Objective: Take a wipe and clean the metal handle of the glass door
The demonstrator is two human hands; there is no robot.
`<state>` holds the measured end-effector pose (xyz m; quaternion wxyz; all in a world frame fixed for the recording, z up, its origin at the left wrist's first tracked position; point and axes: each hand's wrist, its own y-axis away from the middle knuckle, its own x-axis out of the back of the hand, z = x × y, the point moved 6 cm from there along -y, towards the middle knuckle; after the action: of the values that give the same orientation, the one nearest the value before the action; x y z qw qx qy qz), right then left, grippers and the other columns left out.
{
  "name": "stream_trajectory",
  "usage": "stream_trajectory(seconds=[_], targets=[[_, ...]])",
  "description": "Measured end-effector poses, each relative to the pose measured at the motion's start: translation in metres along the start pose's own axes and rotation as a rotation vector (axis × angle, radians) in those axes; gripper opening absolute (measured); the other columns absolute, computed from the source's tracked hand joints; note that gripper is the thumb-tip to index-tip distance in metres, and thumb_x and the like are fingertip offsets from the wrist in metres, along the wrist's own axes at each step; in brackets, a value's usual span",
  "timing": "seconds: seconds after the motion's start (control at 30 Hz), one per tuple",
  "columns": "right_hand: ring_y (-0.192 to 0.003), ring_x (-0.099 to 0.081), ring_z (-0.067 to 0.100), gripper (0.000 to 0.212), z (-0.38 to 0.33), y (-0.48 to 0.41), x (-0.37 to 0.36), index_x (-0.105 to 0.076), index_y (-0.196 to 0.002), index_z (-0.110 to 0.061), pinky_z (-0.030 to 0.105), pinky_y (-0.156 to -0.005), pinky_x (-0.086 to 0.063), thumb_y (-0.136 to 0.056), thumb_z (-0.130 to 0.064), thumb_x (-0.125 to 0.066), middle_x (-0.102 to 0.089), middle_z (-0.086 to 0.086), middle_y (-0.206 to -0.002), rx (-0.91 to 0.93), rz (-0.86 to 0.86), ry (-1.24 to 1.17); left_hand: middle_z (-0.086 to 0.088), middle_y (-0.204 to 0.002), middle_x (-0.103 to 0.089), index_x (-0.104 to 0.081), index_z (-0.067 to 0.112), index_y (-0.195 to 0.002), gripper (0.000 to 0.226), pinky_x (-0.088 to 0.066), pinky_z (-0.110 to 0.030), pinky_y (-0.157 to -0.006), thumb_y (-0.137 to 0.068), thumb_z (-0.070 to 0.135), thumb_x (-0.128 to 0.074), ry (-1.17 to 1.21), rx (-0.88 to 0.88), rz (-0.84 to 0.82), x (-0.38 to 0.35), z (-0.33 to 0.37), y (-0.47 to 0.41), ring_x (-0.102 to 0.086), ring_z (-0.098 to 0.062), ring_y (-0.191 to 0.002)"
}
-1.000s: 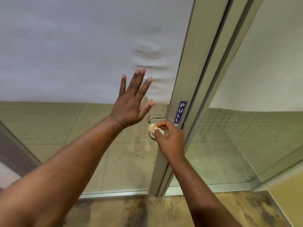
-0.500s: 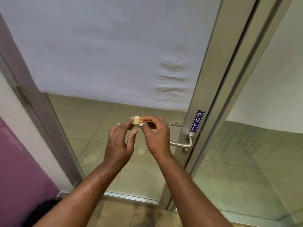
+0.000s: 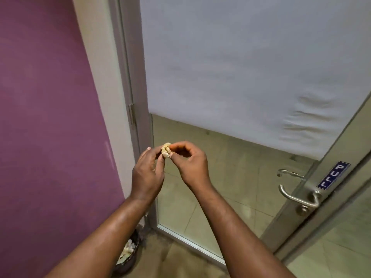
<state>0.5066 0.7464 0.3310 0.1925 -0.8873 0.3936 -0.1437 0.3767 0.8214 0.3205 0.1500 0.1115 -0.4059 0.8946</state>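
Note:
A small crumpled, yellowish wipe (image 3: 166,150) is pinched between the fingertips of my left hand (image 3: 147,173) and my right hand (image 3: 190,163), in front of the door's hinge side. The metal lever handle (image 3: 295,196) of the glass door (image 3: 230,177) is off to the right, well apart from both hands. A blue "PULL" sticker (image 3: 333,175) sits on the door frame just above the handle.
A purple wall (image 3: 50,127) fills the left. A dark bin (image 3: 128,255) with crumpled paper in it stands on the floor at the wall's foot, under my left forearm. A white blind (image 3: 241,67) covers the upper glass. Beige floor tiles show through the lower glass.
My right hand left the handle with the wipe, and my left hand came off the glass to join it. The view swung left, so the handle now sits at the right.

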Motion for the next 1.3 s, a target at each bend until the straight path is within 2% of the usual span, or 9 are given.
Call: stream_trajectory(seconds=[0.17,0.33,0.5,0.63,0.8,0.93,1.03,1.23,1.3], targets=[[-0.094,-0.07,0.01,0.028,-0.006,-0.001,-0.11,-0.073,-0.11,-0.027,0.027,-0.082,-0.058,-0.084,-0.017,-0.078,-0.075,-0.008,-0.106,0.018,-0.113,-0.079,0.004,-0.114,-0.07,-0.069,0.013,-0.123,0.024,-0.054,-0.055,-0.1,-0.102,0.004,-0.06,-0.069,0.026,0.067,0.083,-0.058,-0.011,-0.064,-0.013,-0.106],[-0.1,-0.071,0.011,0.02,-0.01,0.01,-0.209,-0.076,-0.11,-0.021,0.028,-0.088,-0.057,-0.09,-0.016,-0.075,-0.076,-0.005,-0.105,0.033,-0.249,-0.153,-0.006,-0.112,-0.073,-0.07,0.013,-0.118,0.018,-0.042,-0.028,-0.108,-0.102,0.007,-0.064,-0.236,0.165,0.143,0.16,-0.123,-0.009,-0.062,-0.027,-0.123],[-0.072,-0.063,0.002,0.009,0.014,0.022,-0.281,-0.068,-0.087,-0.03,0.014,-0.063,-0.048,-0.085,-0.032,-0.076,-0.068,-0.016,-0.079,-0.001,-0.347,-0.066,-0.003,-0.105,-0.072,-0.067,0.012,-0.107,0.009,-0.039,-0.037,-0.113,-0.098,0.013,-0.068,-0.349,0.279,0.168,0.207,-0.182,0.008,-0.065,-0.035,-0.112],[-0.076,-0.065,0.006,0.017,0.055,0.034,-0.325,-0.059,-0.076,-0.032,0.023,-0.067,-0.053,-0.08,-0.032,-0.076,-0.066,-0.01,-0.083,-0.011,-0.395,-0.016,-0.002,-0.1,-0.072,-0.068,0.011,-0.101,0.009,-0.037,-0.046,-0.118,-0.095,0.012,-0.074,-0.503,0.249,0.172,0.226,-0.224,0.031,-0.062,-0.02,-0.097],[-0.067,-0.06,-0.003,0.022,0.143,0.045,-0.366,-0.057,-0.08,-0.034,0.009,-0.057,-0.042,-0.085,-0.026,-0.077,-0.066,-0.018,-0.077,-0.137,-0.453,0.082,-0.01,-0.128,-0.07,-0.069,0.008,-0.126,0.029,-0.034,-0.05,-0.12,-0.098,0.014,-0.073,-0.607,0.365,0.053,0.23,-0.295,0.074,-0.06,-0.023,-0.125],[-0.082,-0.064,0.003,0.032,0.221,0.056,-0.383,-0.056,-0.108,-0.036,0.017,-0.062,-0.044,-0.086,-0.032,-0.079,-0.068,-0.016,-0.092,-0.282,-0.523,0.25,-0.011,-0.156,-0.048,-0.053,0.007,-0.148,0.045,-0.023,-0.046,-0.126,-0.105,0.02,-0.061,-0.66,0.478,-0.138,0.213,-0.352,0.115,-0.037,-0.026,-0.15],[-0.087,-0.064,0.011,0.026,0.278,0.067,-0.397,-0.064,-0.118,-0.028,0.014,-0.063,-0.04,-0.093,-0.031,-0.07,-0.068,-0.011,-0.099,-0.275,-0.581,0.35,-0.02,-0.158,-0.042,-0.049,-0.001,-0.149,0.049,-0.027,-0.054,-0.124,-0.104,0.019,-0.052,-0.665,0.49,-0.211,0.195,-0.397,0.138,-0.034,-0.037,-0.15],[-0.085,-0.064,0.026,0.012,0.379,0.093,-0.426,-0.07,-0.092,-0.019,0.024,-0.061,-0.033,-0.093,-0.015,-0.058,-0.07,0.008,-0.097,-0.212,-0.76,0.541,-0.023,-0.163,-0.031,-0.036,-0.003,-0.155,0.058,-0.029,-0.057,-0.122,-0.104,0.012,-0.06,-0.723,0.487,-0.3,0.156,-0.469,0.183,-0.025,-0.04,-0.153],[-0.098,-0.064,0.027,0.018,0.404,0.104,-0.425,-0.07,-0.105,-0.018,0.024,-0.073,-0.04,-0.093,-0.011,-0.06,-0.071,0.008,-0.109,-0.217,-0.755,0.534,-0.025,-0.163,-0.029,-0.034,-0.005,-0.155,0.06,-0.029,-0.058,-0.122,-0.104,0.011,-0.06,-0.715,0.494,-0.292,0.148,-0.484,0.197,-0.023,-0.043,-0.153]])
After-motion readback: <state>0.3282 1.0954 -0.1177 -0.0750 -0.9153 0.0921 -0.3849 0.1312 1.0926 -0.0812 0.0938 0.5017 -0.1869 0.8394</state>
